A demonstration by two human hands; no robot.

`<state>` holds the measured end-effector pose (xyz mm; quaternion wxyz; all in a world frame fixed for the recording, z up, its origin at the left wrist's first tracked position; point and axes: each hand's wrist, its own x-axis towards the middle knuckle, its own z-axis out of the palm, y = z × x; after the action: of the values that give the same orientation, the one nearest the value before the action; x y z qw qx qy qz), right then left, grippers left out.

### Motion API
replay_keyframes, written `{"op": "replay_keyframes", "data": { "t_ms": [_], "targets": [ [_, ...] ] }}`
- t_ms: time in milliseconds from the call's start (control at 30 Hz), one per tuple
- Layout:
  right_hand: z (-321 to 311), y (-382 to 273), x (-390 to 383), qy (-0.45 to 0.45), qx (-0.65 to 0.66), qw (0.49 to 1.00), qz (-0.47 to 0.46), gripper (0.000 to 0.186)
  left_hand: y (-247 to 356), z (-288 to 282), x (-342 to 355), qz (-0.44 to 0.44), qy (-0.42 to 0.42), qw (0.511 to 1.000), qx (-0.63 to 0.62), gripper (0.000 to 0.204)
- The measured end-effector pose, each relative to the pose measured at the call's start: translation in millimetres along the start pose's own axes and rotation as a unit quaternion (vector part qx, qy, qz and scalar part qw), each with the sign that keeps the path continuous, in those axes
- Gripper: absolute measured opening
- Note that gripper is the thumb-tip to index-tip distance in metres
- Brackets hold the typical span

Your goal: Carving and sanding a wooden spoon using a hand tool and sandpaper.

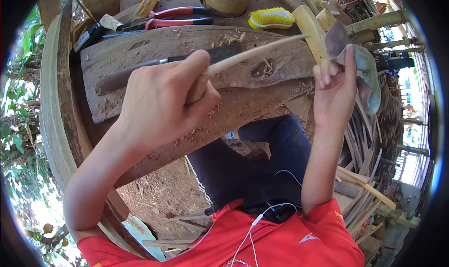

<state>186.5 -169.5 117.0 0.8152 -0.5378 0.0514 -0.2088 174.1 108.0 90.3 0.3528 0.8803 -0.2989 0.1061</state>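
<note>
Wooden bench (248,109): worn plank (110,61) bearing knife (128,74), shavings (232,38); beyond plank, red-handled pliers (180,22), yellow brush (272,19).

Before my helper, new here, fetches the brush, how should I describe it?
Find the broad wooden board. Just beyond its far edge, right of the red-handled pliers, lies the brush. Its bright yellow bristles face up; nothing beside it has any.
</note>
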Motion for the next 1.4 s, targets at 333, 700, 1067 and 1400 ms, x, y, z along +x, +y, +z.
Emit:
{"op": "replay_keyframes", "data": {
  "t_ms": [333,700,1067,1400],
  "targets": [
    [-8,1,-45,-0.064,-0.167,0.983,0.037,0.026,1,-13,3,-0.101,-0.148,0.934,-0.311,0.017],
    [43,7,-82,-0.177,-0.323,0.926,0.078,0.032,7,-10,-2,-0.122,-0.239,0.904,-0.334,0.022],
    [44,13,-69,-0.077,-0.219,0.970,0.074,0.014,19,6,-9,-0.017,-0.167,0.980,-0.108,0.029],
    [40,18,-59,-0.146,-0.224,0.956,0.116,0.019,24,2,-5,-0.091,-0.177,0.963,-0.180,0.025]
  ]
}}
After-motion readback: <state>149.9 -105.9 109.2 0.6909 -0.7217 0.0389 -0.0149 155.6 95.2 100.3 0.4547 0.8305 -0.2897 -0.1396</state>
